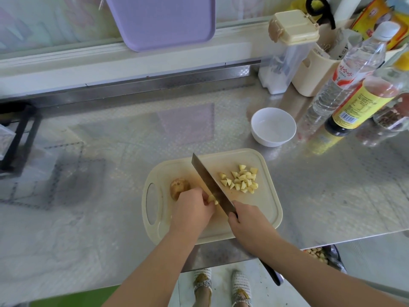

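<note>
A cream cutting board [267, 209] lies on the steel counter. My right hand [247, 222] grips the handle of a cleaver [210, 182], whose blade slants across the board. My left hand [191, 209] holds down a yellow potato piece [212, 199] against the blade's left side. Several cut yellow cubes [241, 179] are piled on the board to the right of the blade. An unpeeled potato [178, 187] sits on the board just beyond my left hand, near the handle hole.
A white bowl [273, 127] stands behind the board. Bottles [354, 100], a jar and cream containers [309, 69] crowd the back right. A black stove frame [20, 138] is at the left edge. A purple tray [161, 21] leans on the wall. The counter's front edge is close below the board.
</note>
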Tool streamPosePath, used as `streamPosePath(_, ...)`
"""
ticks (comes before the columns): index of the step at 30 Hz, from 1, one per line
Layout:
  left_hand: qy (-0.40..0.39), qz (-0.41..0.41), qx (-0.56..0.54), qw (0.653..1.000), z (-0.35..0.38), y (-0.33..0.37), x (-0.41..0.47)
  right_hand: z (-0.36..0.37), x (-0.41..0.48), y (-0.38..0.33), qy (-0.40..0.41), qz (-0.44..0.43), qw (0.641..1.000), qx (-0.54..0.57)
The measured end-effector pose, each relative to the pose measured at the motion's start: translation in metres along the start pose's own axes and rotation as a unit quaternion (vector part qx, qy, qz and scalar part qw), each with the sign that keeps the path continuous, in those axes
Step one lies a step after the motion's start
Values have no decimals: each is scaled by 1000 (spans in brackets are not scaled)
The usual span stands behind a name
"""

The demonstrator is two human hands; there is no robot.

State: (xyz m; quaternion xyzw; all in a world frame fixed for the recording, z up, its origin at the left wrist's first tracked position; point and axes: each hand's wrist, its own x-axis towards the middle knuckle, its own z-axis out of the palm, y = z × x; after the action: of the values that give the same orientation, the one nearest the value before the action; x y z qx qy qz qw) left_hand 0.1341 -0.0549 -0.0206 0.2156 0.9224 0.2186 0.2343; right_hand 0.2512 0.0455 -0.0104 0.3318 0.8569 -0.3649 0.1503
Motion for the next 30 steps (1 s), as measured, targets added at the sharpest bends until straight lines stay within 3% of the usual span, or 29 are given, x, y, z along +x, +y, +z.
streamPosePath(8,-9,-6,-23,1000,-1,-1,1,5,11,-14,-6,2,999,-43)
streamPosePath(14,-41,35,-37,998,-8,-10,3,-7,21,-15,33,-1,999,5)
streamPosePath(30,-9,69,-13,997,-15,-16,-3,-17,11,7,19,-39,999,8)
